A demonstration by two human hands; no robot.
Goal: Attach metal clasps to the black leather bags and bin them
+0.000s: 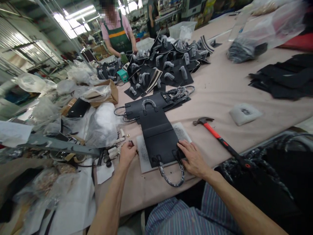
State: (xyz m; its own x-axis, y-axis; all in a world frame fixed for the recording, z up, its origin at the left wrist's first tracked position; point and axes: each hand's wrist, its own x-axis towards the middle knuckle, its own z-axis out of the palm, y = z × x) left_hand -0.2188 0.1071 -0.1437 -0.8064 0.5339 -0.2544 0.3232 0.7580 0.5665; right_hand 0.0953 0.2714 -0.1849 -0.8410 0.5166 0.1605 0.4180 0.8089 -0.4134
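A black bag panel [160, 132] lies flat, its near end on a pale board [144, 155]. At its near edge curves a handle [172, 182] in clear plastic wrap, and a second wrapped handle [149, 103] shows at its far end. My right hand [193, 156] rests on the panel's right edge by the handle's base, fingers stretched out. Left of the board, my left hand [127, 153] is closed in a pinch around a small dark thing I cannot make out. A hammer [217, 138] with a red and black handle lies to the right.
More bag panels [132, 107] lie beyond, before a heap of black pieces [171, 58]. A co-worker [119, 32] in a green apron stands behind. Plastic bags [102, 124] crowd the left. A white block [244, 114] and black sheets [283, 76] sit on the right.
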